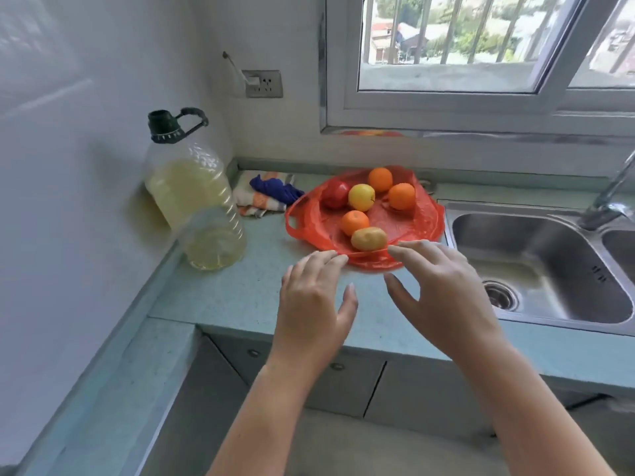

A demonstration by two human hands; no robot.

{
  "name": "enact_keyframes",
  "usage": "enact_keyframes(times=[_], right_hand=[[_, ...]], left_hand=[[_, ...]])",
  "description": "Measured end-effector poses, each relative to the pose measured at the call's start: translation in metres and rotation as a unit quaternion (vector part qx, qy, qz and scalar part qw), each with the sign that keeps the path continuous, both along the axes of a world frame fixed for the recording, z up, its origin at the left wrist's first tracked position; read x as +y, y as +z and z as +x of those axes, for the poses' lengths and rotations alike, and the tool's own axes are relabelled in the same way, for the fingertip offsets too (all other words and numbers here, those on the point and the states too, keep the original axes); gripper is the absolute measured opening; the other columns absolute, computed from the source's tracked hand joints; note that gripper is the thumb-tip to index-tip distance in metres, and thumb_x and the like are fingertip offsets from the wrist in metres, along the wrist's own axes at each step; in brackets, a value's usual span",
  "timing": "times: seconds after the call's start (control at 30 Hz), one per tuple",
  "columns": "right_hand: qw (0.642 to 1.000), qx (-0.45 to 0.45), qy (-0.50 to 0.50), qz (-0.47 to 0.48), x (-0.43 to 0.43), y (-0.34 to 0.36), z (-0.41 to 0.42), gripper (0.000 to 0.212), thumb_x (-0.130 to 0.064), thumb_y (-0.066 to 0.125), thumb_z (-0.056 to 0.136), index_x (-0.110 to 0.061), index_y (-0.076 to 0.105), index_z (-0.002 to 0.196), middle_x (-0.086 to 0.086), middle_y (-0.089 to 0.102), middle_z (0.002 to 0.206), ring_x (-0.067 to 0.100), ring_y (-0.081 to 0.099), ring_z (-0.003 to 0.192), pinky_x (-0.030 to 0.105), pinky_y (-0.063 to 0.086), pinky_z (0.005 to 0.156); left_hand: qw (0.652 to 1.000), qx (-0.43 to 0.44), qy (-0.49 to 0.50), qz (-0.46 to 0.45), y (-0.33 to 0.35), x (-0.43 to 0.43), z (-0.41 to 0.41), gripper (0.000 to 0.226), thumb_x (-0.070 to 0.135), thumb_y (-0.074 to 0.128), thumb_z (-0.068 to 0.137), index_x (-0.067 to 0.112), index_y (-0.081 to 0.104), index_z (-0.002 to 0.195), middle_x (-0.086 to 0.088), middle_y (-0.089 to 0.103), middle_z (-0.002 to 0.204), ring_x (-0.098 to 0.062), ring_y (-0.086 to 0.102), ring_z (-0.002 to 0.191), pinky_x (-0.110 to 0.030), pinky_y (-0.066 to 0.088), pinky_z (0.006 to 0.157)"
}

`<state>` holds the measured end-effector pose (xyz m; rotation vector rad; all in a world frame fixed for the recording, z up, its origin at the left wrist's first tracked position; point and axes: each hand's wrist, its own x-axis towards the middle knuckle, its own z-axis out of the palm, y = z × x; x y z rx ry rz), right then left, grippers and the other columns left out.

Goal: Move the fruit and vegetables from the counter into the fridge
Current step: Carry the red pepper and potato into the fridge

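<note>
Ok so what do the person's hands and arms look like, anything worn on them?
Both are bare. The left hand and right hand show no gloves, rings, watch or bracelets, and the forearms have no sleeves down to the bottom of the picture. The fingernails look short and unpainted, as far as the picture lets one tell.

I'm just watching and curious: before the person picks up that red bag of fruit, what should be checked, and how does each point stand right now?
1. All produce lies on the red plastic bag: ok; three oranges, a red apple, a yellow apple and a potato.
2. Both hands free: ok; left hand and right hand hold nothing, fingertips at the bag's near edge.
3. Bag handles within reach: cannot tell; only one loop shows, on the left.
4. Bag free of holes: cannot tell.
5. Oil bottle clear of the bag: ok.
6. Fridge open and ready: cannot tell; out of view.
</note>
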<state>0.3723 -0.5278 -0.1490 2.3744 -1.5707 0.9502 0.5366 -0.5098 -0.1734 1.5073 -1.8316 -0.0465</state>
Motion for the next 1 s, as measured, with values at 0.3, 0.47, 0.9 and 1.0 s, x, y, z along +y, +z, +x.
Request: enact_keyframes(times=[0.3, 0.47, 0.9, 1.0], right_hand=[[0.999, -0.006, -0.038, 0.028, -0.083, -0.017, 0.014, 0.031, -0.026, 0.060, 0.075, -0.011, 0.067, 0.101, 0.007, 0.068, 0.092, 0.032, 0.063, 0.084, 0.042, 0.049, 0.075], [0.996, -0.006, -0.048, 0.076, -0.140, -0.038, 0.005, 0.033, -0.029, 0.060, 0.074, -0.010, 0.068, 0.100, 0.007, 0.068, 0.090, 0.032, 0.064, 0.083, 0.042, 0.051, 0.073], [0.966, -0.026, 0.036, 0.256, -0.272, -0.134, -0.019, 0.039, -0.027, 0.068, 0.072, -0.014, 0.065, 0.109, 0.004, 0.065, 0.101, 0.030, 0.059, 0.093, 0.039, 0.047, 0.078], [0.955, -0.024, 0.061, 0.290, -0.288, -0.150, -0.023, 0.043, -0.028, 0.070, 0.071, -0.016, 0.063, 0.113, 0.002, 0.063, 0.106, 0.026, 0.056, 0.099, 0.035, 0.045, 0.084]], left_hand=[[0.997, 0.013, -0.047, 0.068, -0.025, -0.095, 0.025, 0.048, 0.036, 0.038, 0.083, 0.013, 0.057, 0.119, -0.004, 0.060, 0.119, -0.021, 0.051, 0.116, -0.038, 0.036, 0.099], [0.995, 0.008, -0.046, 0.092, -0.047, -0.153, 0.024, 0.049, 0.037, 0.038, 0.081, 0.011, 0.059, 0.116, -0.006, 0.061, 0.117, -0.024, 0.053, 0.113, -0.042, 0.037, 0.098], [0.983, 0.015, -0.009, 0.185, -0.110, -0.296, 0.015, 0.041, 0.022, 0.054, 0.084, 0.005, 0.055, 0.122, -0.012, 0.056, 0.124, -0.028, 0.049, 0.116, -0.038, 0.035, 0.101], [0.980, 0.010, 0.002, 0.198, -0.121, -0.319, 0.016, 0.042, 0.017, 0.058, 0.086, 0.005, 0.052, 0.125, -0.012, 0.052, 0.128, -0.027, 0.045, 0.121, -0.036, 0.032, 0.103]])
